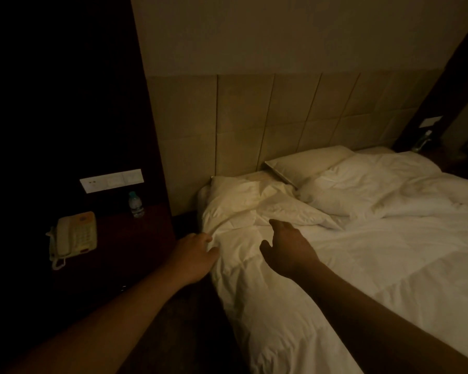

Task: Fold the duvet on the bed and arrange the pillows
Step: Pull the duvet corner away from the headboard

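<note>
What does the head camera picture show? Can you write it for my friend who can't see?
Two bare arms reach toward a rumpled white duvet on a dim hotel bed; the left hand touches its near edge and the right hand hovers over it, fingers relaxed. A pillow leans at the padded headboard. A telephone and water bottle sit on the nightstand.

The duvet (349,265) is white cloth, matt, soft and creased, quilted in faint squares; the pillow (308,164) at 12 o'clock is cream cloth, smooth; the headboard (268,122) is padded panels, matt tan, seamed; the phone (75,237) at 9 o'clock is cream plastic, slightly glossy; the bottle (136,205) is clear plastic; the nightstand (125,238) looks dark, smooth wood.
</note>
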The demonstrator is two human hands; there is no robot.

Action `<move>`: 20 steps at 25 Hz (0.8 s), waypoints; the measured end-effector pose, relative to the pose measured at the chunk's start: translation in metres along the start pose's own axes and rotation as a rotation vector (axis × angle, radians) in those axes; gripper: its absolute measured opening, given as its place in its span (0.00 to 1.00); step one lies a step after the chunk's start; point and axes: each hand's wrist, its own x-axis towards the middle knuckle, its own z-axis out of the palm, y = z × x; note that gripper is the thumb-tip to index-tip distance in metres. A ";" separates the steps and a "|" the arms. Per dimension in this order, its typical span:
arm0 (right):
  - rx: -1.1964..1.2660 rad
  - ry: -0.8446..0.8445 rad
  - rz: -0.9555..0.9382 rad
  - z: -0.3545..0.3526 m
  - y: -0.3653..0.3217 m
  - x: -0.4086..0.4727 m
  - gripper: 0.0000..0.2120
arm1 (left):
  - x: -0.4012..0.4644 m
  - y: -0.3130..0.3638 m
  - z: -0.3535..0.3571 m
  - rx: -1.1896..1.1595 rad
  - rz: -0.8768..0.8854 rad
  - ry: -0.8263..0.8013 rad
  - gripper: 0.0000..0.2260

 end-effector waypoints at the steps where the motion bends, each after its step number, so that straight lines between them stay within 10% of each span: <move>1: -0.001 0.001 0.004 0.002 -0.007 0.010 0.32 | 0.011 -0.005 -0.003 -0.001 0.002 -0.010 0.23; 20: 0.200 -0.026 0.160 0.042 0.025 0.260 0.30 | 0.268 -0.004 0.000 0.109 -0.103 -0.210 0.22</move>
